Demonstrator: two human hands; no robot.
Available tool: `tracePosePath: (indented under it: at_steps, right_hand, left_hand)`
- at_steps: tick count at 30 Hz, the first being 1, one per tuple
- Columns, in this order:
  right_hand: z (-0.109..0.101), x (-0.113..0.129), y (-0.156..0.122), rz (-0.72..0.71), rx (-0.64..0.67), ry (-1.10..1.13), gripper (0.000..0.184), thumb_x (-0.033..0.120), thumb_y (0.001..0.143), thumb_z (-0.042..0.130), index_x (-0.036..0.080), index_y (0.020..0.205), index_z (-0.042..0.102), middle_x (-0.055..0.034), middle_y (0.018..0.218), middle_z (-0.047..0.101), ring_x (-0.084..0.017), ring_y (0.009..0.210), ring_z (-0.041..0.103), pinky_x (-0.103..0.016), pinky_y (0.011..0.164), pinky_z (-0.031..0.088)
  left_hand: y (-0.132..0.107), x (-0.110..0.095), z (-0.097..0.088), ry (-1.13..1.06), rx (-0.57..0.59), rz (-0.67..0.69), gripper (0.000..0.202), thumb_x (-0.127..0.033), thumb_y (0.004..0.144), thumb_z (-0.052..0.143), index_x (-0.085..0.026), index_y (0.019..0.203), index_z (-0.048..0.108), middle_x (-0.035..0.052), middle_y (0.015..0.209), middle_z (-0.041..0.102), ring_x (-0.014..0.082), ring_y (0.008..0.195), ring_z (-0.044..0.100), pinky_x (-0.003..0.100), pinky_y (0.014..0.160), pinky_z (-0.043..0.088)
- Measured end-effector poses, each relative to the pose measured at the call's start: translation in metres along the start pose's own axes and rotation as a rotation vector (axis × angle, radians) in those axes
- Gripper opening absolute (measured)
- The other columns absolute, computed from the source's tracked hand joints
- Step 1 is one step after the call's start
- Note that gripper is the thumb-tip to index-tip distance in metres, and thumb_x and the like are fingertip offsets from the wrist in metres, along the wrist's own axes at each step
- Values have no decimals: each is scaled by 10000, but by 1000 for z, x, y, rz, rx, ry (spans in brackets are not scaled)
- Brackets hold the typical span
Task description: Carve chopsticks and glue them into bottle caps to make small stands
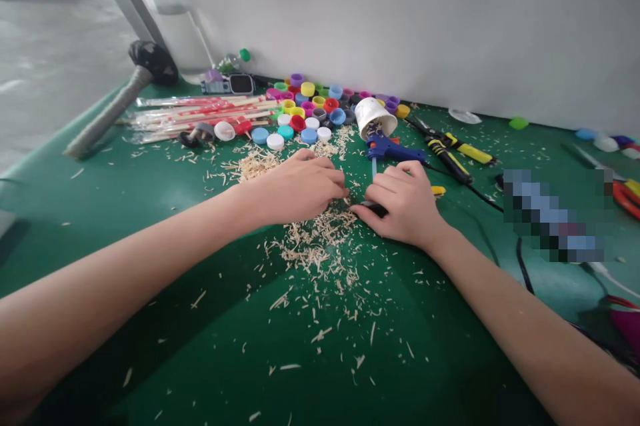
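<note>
My left hand (pixel 300 187) rests on the green table (pixel 150 279) with its fingers curled together, fingertips pointing right at a heap of pale wood shavings (pixel 320 239). My right hand (pixel 403 203) lies just right of it, fingers closed over a small dark object (pixel 376 209) whose end shows under the fingertips. The two hands almost meet above the shavings. What the left fingers hold, if anything, is hidden. A blue glue gun (pixel 393 149) lies just behind my right hand.
Many coloured bottle caps (pixel 310 109) and a tipped white cup (pixel 374 116) sit at the back by the wall. Wrapped chopsticks (pixel 200 113) lie back left beside a mallet (pixel 120 96). Yellow-handled pliers (pixel 453 149) and black cables (pixel 520 259) lie to the right.
</note>
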State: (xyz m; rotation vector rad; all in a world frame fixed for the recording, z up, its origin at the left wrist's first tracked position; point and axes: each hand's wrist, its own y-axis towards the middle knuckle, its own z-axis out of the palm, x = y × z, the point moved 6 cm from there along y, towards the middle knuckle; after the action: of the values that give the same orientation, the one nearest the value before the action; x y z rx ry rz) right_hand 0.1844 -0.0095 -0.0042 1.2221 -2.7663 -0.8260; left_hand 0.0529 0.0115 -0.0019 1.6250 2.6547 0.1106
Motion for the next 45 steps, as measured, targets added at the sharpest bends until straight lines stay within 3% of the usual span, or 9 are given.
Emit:
tracePosePath:
  at_steps: [11, 17, 25, 33, 40, 45]
  right_hand:
    - [2, -3, 0, 59, -12, -42, 304, 396, 890, 525, 207, 652, 545, -1, 655, 526, -167, 697, 410, -351, 763, 302]
    - [0, 1, 1, -7, 75, 71, 311, 410, 877, 523, 209, 639, 536, 13, 634, 521, -154, 667, 419, -354, 768, 309]
    - [0, -4, -2, 55, -41, 0, 296, 423, 853, 546, 216, 642, 535, 4, 626, 523, -168, 676, 415, -363, 767, 308]
    - [1, -1, 1, 4, 46, 29, 307, 424, 855, 525, 212, 633, 534, 11, 626, 529, -158, 661, 408, -364, 758, 295]
    - [0, -6, -2, 56, -26, 11, 307, 430, 848, 547, 215, 631, 527, 8, 616, 516, -163, 664, 418, -363, 759, 310]
    - [2, -7, 0, 58, 16, 45, 301, 422, 842, 556, 215, 626, 527, 13, 618, 529, -160, 656, 426, -368, 760, 313]
  left_hand:
    - [2, 5, 1, -71, 26, -7, 366, -178, 901, 380, -282, 1094, 673, 1, 1127, 671, 173, 1013, 566, 338, 826, 282]
    - [2, 4, 0, -49, 17, -11, 363, -171, 903, 383, -277, 1085, 678, 8, 1127, 676, 178, 1020, 571, 342, 827, 285]
    - [2, 2, -1, -23, 14, 0, 343, -156, 888, 414, -259, 1090, 672, 17, 1108, 680, 176, 993, 582, 337, 811, 289]
    - [1, 1, -1, 0, 6, 2, 334, -166, 913, 397, -256, 1081, 670, 22, 1096, 685, 178, 985, 586, 350, 808, 279]
    - [2, 1, 0, 4, 6, 8, 343, -165, 913, 392, -263, 1092, 668, 19, 1101, 683, 177, 965, 586, 352, 781, 275]
    - [1, 1, 0, 12, 6, 4, 356, -159, 922, 385, -268, 1112, 665, 24, 1066, 685, 180, 931, 581, 356, 772, 271]
